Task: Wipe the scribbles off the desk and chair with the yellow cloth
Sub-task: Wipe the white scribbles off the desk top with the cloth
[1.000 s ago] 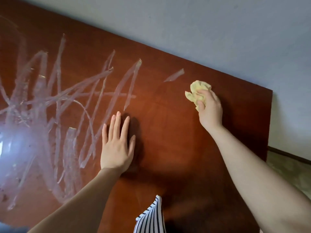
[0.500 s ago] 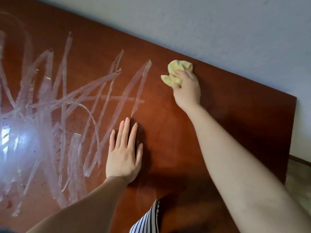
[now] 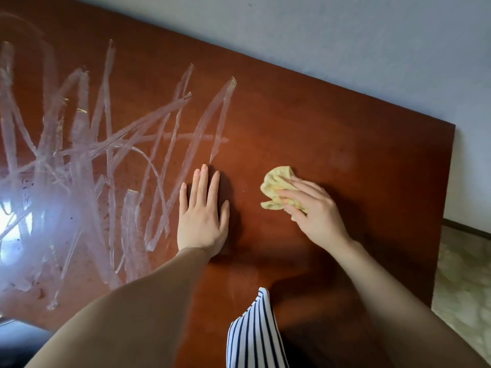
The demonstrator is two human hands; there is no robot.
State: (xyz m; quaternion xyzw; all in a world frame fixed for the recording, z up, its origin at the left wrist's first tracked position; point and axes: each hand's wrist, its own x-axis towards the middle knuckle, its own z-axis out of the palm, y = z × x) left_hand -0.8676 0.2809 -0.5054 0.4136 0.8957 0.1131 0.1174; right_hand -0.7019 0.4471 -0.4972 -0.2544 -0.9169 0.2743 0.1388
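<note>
- Right hand (image 3: 316,216): yellow cloth (image 3: 275,185) is gripped, bunched, against the desk (image 3: 345,123)
- Left hand (image 3: 202,219): laid flat, fingers straight; cloth at its 3 o'clock
- Scribbles (image 3: 106,155): seen at its 10 o'clock

The reddish-brown desk (image 3: 345,134) bears pale scribbles (image 3: 106,155) across its left part and a crumpled yellow cloth (image 3: 273,189) further right.

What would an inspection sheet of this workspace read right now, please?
Surface: brown desk, right part bare, pale scribbles across the left part.
Job's things: yellow cloth, crumpled, on the bare part, clear of the scribbles.
Clutter: nothing seen.
Hands: left hand flat on the desk beside the scribbles; right hand holds the cloth down.
Cables: nothing seen.
Surroundings: grey wall behind, patterned floor at right, striped garment at bottom.
</note>
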